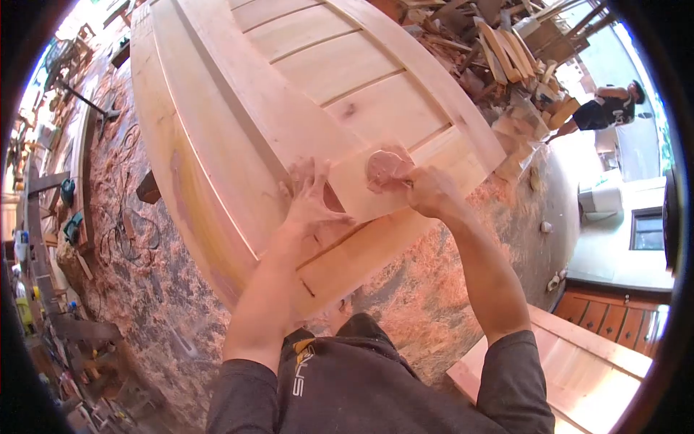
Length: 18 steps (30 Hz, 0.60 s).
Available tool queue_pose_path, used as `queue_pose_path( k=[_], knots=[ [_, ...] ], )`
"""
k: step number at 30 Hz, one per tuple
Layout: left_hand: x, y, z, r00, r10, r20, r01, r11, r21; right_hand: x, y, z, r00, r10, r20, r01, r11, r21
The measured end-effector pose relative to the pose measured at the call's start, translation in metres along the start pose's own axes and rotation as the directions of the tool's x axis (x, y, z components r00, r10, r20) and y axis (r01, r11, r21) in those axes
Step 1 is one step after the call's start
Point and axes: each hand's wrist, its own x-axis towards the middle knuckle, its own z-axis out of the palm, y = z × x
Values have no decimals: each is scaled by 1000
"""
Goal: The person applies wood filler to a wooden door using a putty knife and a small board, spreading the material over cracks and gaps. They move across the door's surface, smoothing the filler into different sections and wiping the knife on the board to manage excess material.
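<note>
A large pale wooden panel door [340, 65] lies in front of me, with long grooves and raised boards. Across its near part rests a flat wooden board [354, 188]. My left hand [312, 197] has its fingers spread at the left end of this board, beside a dark gap. In my right hand [426, 189] is the edge of a roundish, reddish-brown piece [388, 171], held over the board's right part. Its exact nature is unclear. A short dark mark shows on the door's near edge.
Wood shavings [405, 282] cover the ground. Scrap wood [506, 58] is heaped at the upper right, near a standing person [611, 107]. Another wooden panel [564, 362] lies at the lower right. Tools and a rack [50, 289] line the left side.
</note>
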Motion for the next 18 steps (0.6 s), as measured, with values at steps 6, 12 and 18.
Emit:
queue_pose_path(
  k=[6, 12, 18],
  knots=[
    [3, -5, 7, 999, 23, -45, -24, 1000, -11, 12, 5, 18, 955, -289, 57, 287, 957, 40],
    [16, 7, -1, 989, -40, -142, 45, 998, 36, -45, -17, 8, 923, -384, 27, 348, 862, 368],
    [29, -54, -19, 924, -65, -376, 60, 998, -24, -123, -75, 76, 775, -629, -66, 630, 776, 9]
  ],
)
